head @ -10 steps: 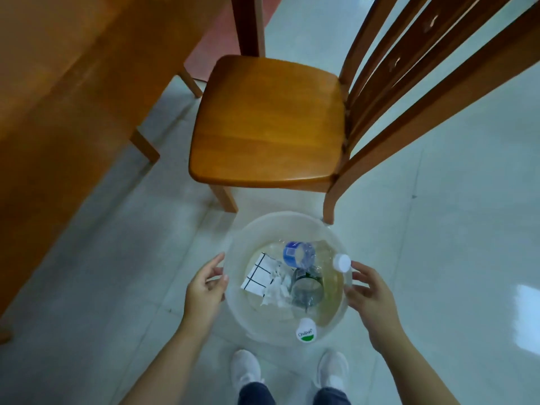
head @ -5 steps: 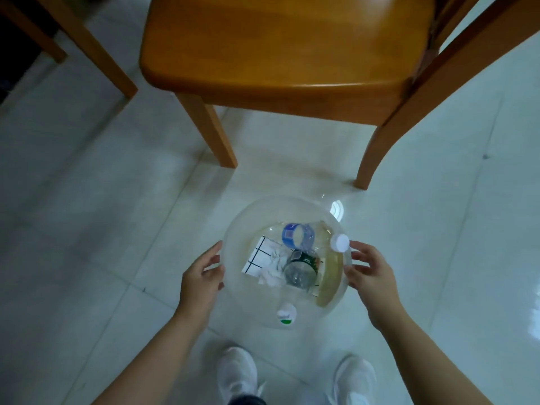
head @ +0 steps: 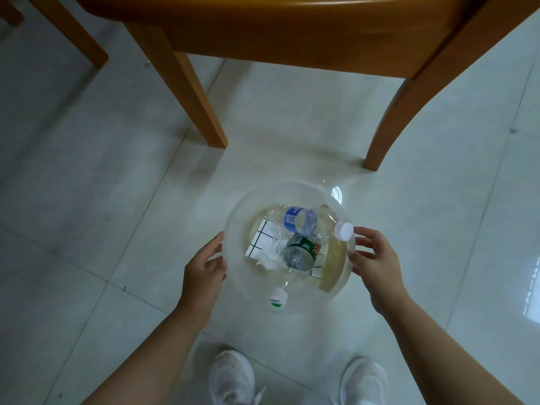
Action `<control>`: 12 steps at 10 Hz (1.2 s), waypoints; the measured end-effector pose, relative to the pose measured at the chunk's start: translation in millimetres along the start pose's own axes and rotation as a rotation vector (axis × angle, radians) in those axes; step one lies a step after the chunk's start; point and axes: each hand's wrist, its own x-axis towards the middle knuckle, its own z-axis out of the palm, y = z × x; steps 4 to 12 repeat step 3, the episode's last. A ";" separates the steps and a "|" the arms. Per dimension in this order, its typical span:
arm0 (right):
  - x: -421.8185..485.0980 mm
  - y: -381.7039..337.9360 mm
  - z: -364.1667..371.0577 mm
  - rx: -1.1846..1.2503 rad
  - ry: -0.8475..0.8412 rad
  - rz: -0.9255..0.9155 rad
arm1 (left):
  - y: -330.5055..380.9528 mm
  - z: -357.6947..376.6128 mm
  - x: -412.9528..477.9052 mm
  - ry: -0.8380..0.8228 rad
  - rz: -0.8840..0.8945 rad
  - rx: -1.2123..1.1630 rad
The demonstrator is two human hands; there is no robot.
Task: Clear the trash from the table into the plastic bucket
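A clear plastic bucket (head: 242,206) is low over the tiled floor, between my two hands. Inside lie a crushed bottle with a blue label (head: 301,220), a bottle with a green label (head: 302,252), crumpled white tissue (head: 273,254) and a white sheet with a black grid (head: 258,244). Two white bottle caps (head: 344,230) (head: 277,298) poke up at the rim. My left hand (head: 204,267) holds the bucket's left wall, its fingers curved round it. On the right wall, my right hand (head: 377,258) does the same with its fingertips.
A wooden chair stands just beyond the bucket; its front leg (head: 190,92) and back leg (head: 403,112) come down to the floor on either side. My white shoes (head: 230,378) (head: 365,381) are right below the bucket. Pale glossy tiles (head: 87,200) surround everything.
My view has dropped closer to the floor and the chair seat has slid to the top edge. Both hands stay on the bucket's sides; the table has left the view.
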 end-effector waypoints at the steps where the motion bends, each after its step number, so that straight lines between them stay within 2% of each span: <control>1: 3.1 -0.7 -0.3 -0.007 0.004 -0.005 | -1.9 0.1 4.4 0.000 0.005 0.001; 12: -0.9 -3.4 -1.5 -0.035 0.010 0.008 | -0.5 -0.5 -0.1 0.028 0.024 0.058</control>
